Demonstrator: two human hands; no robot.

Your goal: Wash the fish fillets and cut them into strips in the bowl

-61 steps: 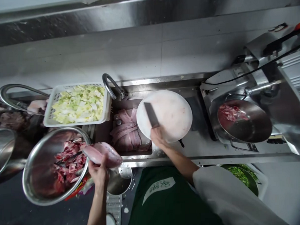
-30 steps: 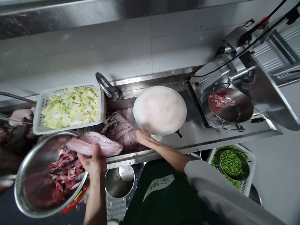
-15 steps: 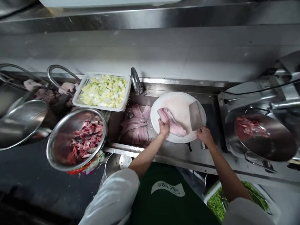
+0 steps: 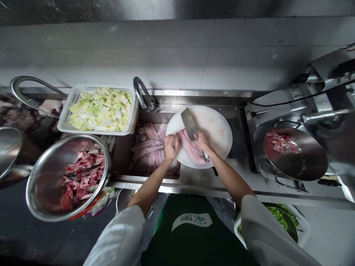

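A pale pink fish fillet lies on the round white cutting board. My right hand is closed round the handle of a cleaver, whose broad blade is tilted over the fillet's upper end. At the board's left edge, my left hand is curled closed beside that same end; what its fingers hold, if anything, is hidden. Several more fish fillets lie in the sink to the left of the board.
A white basket of chopped cabbage sits behind the sink, beside the faucet. To the left stands a steel bowl of reddish fish pieces. Another steel bowl with meat is at the right. Chopped greens are below right.
The cleaver has swung from the board's right side to over the fillet. My left hand has moved off the fillet's middle to the board's left edge. The view has shifted slightly right.
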